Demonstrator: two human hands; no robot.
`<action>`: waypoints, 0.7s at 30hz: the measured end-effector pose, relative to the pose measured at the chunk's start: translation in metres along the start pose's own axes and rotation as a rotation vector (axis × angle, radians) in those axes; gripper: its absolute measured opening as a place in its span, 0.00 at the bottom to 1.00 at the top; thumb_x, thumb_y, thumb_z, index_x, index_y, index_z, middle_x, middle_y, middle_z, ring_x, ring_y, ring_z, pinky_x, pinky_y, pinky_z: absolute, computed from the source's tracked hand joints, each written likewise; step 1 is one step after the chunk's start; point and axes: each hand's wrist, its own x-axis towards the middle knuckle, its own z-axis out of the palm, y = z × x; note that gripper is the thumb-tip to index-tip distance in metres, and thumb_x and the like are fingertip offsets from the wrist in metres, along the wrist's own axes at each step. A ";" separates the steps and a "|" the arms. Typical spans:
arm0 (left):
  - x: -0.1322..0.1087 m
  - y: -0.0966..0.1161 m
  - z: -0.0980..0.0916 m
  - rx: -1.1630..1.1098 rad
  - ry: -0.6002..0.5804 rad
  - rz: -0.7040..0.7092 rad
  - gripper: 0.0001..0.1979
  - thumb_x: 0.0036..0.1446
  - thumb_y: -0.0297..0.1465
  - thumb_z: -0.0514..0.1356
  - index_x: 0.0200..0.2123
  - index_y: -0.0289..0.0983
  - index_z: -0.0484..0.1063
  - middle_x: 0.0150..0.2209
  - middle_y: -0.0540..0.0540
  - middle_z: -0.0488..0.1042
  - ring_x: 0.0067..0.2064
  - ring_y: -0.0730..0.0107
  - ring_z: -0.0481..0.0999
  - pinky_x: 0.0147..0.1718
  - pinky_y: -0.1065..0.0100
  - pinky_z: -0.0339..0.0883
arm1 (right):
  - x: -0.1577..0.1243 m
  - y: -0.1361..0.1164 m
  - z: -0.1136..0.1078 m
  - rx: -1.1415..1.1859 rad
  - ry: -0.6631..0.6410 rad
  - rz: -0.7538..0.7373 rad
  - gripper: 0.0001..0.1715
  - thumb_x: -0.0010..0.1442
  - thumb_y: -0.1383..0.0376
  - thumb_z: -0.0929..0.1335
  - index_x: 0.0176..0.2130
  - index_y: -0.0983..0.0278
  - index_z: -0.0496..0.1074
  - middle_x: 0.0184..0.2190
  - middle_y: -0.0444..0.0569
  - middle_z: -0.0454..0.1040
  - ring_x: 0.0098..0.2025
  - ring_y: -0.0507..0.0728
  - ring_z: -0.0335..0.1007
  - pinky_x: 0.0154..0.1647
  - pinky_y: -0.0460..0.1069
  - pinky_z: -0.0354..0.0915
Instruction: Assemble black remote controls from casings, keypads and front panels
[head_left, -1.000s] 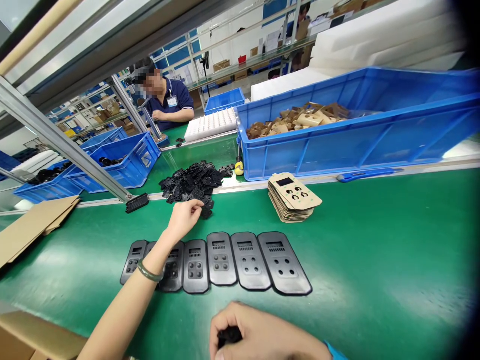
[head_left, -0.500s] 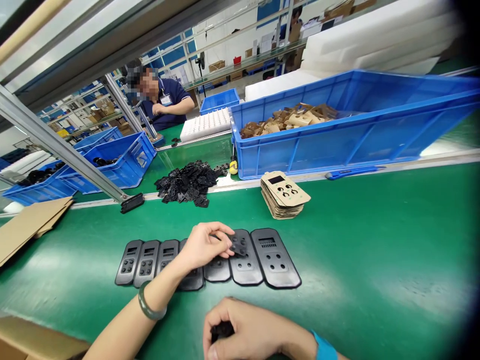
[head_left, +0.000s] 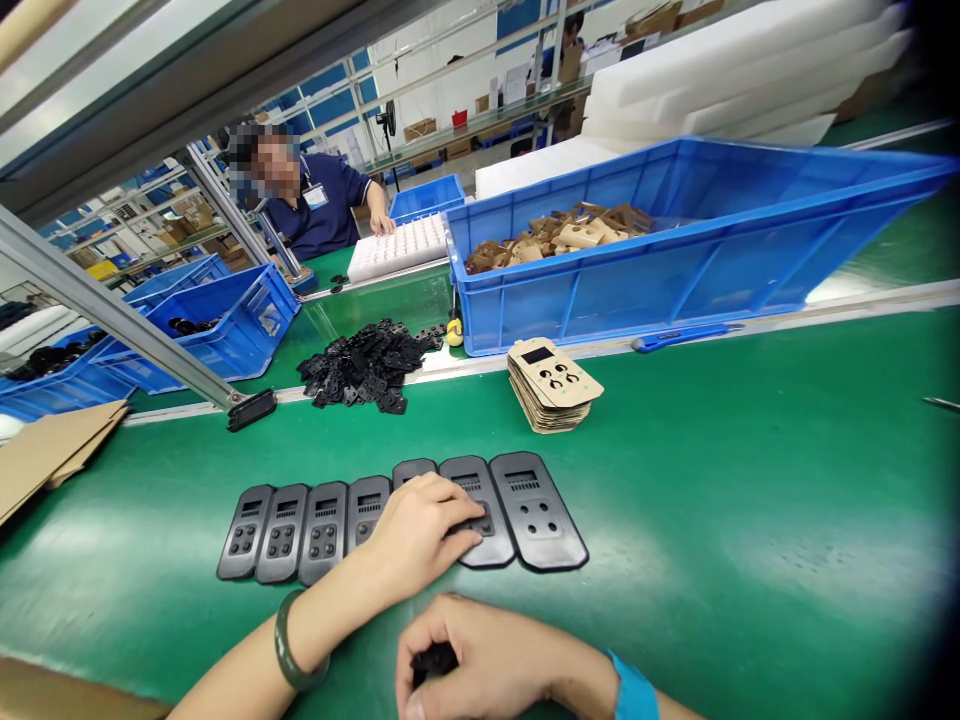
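A row of black plastic panels point(head_left: 544, 540) lies side by side on the green table. The rightmost one shows bare round holes, while several at the left have raised black buttons in theirs. My left hand point(head_left: 424, 530), with a bracelet on its wrist, reaches over the row. Its thumb and fingertips close on a small black button pad point(head_left: 486, 518) that lies on the second panel from the right; its fingers partly cover the pad. Below the row, my right hand point(head_left: 480, 655), with a blue wristband, is curled around several black button pads point(head_left: 435, 660), mostly hidden in the palm.
Behind the row are a pile of black button pads point(head_left: 367, 365) and a stack of tan card pieces point(head_left: 551, 390). A large blue bin point(head_left: 570, 310), a blue cutter point(head_left: 682, 338) and a yellow-handled tool point(head_left: 454, 330) stand farther back. A co-worker point(head_left: 322, 210) sits across.
My left hand has lowered the button pad from above onto the second panel from the right. My right hand stays closed below. The co-worker's arm has stretched to the white tray.
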 end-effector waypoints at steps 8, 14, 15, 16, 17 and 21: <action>0.000 0.002 0.009 0.009 0.009 0.041 0.12 0.60 0.35 0.57 0.44 0.38 0.76 0.40 0.46 0.75 0.40 0.66 0.72 0.41 0.65 0.68 | 0.001 0.000 0.000 -0.030 0.006 -0.027 0.11 0.46 0.64 0.73 0.32 0.68 0.79 0.22 0.40 0.70 0.23 0.46 0.61 0.25 0.41 0.59; 0.015 -0.015 -0.012 0.074 0.001 -0.015 0.14 0.60 0.37 0.57 0.47 0.40 0.74 0.42 0.47 0.75 0.42 0.70 0.75 0.44 0.72 0.68 | 0.001 -0.002 0.000 -0.104 0.013 -0.056 0.09 0.48 0.68 0.71 0.33 0.67 0.79 0.23 0.39 0.71 0.23 0.44 0.61 0.23 0.39 0.56; 0.021 -0.025 -0.018 0.129 0.016 -0.054 0.13 0.61 0.35 0.57 0.47 0.41 0.74 0.42 0.48 0.75 0.42 0.71 0.75 0.45 0.73 0.68 | 0.001 -0.002 0.000 -0.110 0.012 -0.050 0.09 0.48 0.69 0.71 0.33 0.68 0.79 0.22 0.39 0.71 0.22 0.44 0.60 0.23 0.38 0.56; 0.029 -0.037 -0.024 0.183 0.035 -0.097 0.12 0.61 0.33 0.57 0.46 0.41 0.74 0.42 0.48 0.75 0.43 0.70 0.75 0.45 0.72 0.68 | 0.001 -0.003 0.000 -0.114 0.011 -0.043 0.09 0.48 0.70 0.71 0.33 0.68 0.79 0.22 0.39 0.70 0.22 0.44 0.60 0.23 0.38 0.56; 0.036 -0.049 -0.029 0.220 0.056 -0.136 0.12 0.60 0.30 0.57 0.47 0.39 0.73 0.42 0.46 0.75 0.43 0.67 0.75 0.46 0.69 0.68 | 0.001 -0.003 0.000 -0.118 0.013 -0.038 0.09 0.48 0.71 0.71 0.33 0.68 0.79 0.21 0.38 0.69 0.21 0.44 0.60 0.23 0.38 0.56; 0.058 -0.095 -0.040 0.336 0.136 -0.268 0.14 0.56 0.24 0.58 0.47 0.33 0.73 0.41 0.39 0.74 0.45 0.57 0.74 0.44 0.61 0.68 | 0.000 -0.006 0.000 -0.149 0.021 -0.061 0.09 0.48 0.73 0.70 0.32 0.67 0.79 0.19 0.37 0.68 0.21 0.44 0.60 0.24 0.38 0.57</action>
